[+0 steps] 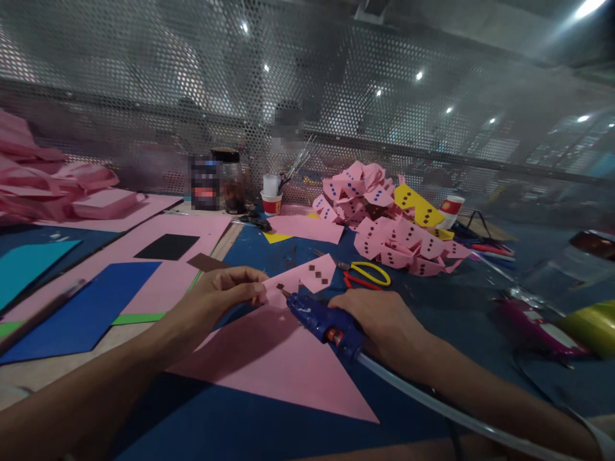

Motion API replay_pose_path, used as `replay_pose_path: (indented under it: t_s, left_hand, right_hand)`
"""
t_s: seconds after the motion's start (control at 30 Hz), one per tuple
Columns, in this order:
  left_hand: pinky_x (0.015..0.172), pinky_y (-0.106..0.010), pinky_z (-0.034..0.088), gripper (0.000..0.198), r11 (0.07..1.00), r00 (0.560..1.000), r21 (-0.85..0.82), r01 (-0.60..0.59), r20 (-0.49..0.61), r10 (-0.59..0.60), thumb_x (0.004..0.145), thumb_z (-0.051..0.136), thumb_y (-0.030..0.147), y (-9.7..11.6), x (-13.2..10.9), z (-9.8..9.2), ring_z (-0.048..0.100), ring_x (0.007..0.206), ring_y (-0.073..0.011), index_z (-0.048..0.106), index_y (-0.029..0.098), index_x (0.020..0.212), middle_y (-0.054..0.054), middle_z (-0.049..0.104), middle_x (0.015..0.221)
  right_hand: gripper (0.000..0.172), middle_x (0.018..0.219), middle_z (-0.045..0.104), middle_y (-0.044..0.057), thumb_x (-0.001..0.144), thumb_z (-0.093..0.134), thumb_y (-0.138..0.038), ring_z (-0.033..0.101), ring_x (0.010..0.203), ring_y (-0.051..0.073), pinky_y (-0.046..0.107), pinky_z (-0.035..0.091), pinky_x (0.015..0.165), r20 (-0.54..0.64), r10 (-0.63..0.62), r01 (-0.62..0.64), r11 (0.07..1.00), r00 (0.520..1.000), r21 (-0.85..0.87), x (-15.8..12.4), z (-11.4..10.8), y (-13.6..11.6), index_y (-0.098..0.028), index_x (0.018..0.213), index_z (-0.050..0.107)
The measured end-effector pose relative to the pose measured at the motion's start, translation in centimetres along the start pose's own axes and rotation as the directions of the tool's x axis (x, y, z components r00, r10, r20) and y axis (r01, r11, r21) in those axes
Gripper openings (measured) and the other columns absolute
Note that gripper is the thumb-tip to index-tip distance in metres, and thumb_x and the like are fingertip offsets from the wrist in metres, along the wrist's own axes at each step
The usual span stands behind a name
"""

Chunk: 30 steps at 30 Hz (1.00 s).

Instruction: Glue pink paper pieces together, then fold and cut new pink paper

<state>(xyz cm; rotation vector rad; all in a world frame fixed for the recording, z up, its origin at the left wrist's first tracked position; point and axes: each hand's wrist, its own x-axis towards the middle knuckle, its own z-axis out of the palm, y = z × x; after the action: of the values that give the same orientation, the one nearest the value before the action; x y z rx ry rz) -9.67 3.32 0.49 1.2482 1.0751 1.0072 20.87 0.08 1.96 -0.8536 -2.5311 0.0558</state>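
Pinched between the thumb and fingers of my left hand point(225, 291) is a pink paper piece point(314, 266) with small dark squares on it. My right hand point(379, 320) is wrapped round a blue glue gun point(312, 317), and a clear glue stick point(413, 390) trails out of its back. The nozzle points left and meets or nearly meets a dark square near my left fingertips; I cannot tell whether it touches. Below both hands lies a large pink sheet point(283, 365). Scissors point(369, 274) with yellow and red handles rest just beyond my right hand.
Pink dotted paper pieces point(408, 243) are heaped at the back right, with a yellow one point(418, 206). A paper cup point(271, 203) holding tools and a jar point(234, 186) stand by the perforated metal screen point(307, 83). Blue sheets point(91, 307) lie left; a magenta tool point(538, 326) lies right.
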Motion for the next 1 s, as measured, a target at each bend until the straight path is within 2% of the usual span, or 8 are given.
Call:
replay_pose_path:
  t_s: [0.2,0.53,0.8,1.0]
  left_hand:
    - [0.074,-0.022,0.053,0.011,1.0,1.0,0.005,0.014,0.012,-0.014,0.077,0.085,0.03,-0.1,-0.2,-0.1,0.063,0.074,-0.0129,0.081,0.022,0.084,-0.002,0.072,0.077]
    - [0.073,-0.023,0.052,0.011,0.996,0.998,0.07,-0.064,-0.001,0.064,0.081,0.083,0.034,-0.5,0.4,-0.5,0.064,0.074,-0.0136,0.081,0.023,0.085,-0.002,0.072,0.077]
    - [0.075,-0.025,0.051,0.017,0.986,0.997,0.146,-0.075,0.024,0.072,0.082,0.083,0.039,-0.4,-0.1,-0.5,0.065,0.078,-0.0154,0.08,0.024,0.089,-0.002,0.074,0.078]
    - [0.074,-0.025,0.052,0.017,0.983,0.996,0.16,-0.086,0.025,0.083,0.082,0.082,0.039,0.0,-0.1,0.0,0.065,0.076,-0.0149,0.08,0.023,0.087,-0.002,0.074,0.077]
  right_hand:
    - [0.015,0.096,0.076,0.005,0.099,0.063,-0.021,0.071,0.087,0.021,0.029,0.045,0.073,0.006,0.004,-0.004,1.0,1.0,-0.002,0.1,0.0,0.0,-0.017,0.112,0.067]
    - [0.014,0.099,0.077,0.005,0.099,0.062,-0.022,0.072,0.092,0.02,0.027,0.046,0.076,-0.01,0.008,-0.008,1.0,1.0,0.014,0.1,-0.3,-0.1,-0.018,0.112,0.066]
    - [0.02,0.11,0.078,0.003,0.096,0.066,-0.023,0.073,0.1,0.019,0.025,0.047,0.082,0.01,0.069,-0.069,0.997,0.998,0.02,-0.3,0.5,0.3,-0.023,0.116,0.066]
    - [0.019,0.105,0.078,0.003,0.096,0.065,-0.024,0.074,0.098,0.019,0.025,0.049,0.084,0.034,0.124,-0.124,0.992,0.992,0.003,-0.4,0.7,0.2,-0.025,0.115,0.068]
